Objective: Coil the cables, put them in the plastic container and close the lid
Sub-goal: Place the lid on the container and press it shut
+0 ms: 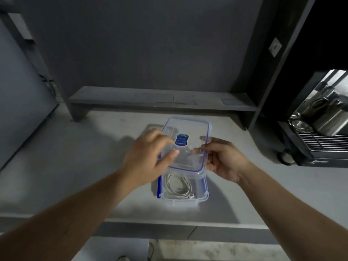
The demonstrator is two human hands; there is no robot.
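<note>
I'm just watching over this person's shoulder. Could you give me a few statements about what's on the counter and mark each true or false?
1. Both hands, left and right, hold the clear lid above the container. True.
2. The lid is already snapped shut. False: it is held raised and tilted, and the container's near end is open.
3. A coiled white cable lies inside the container. True.
4. The cable lies loose on the counter. False: it is in the container.
5. The lid bears a blue sticker. True.
</note>
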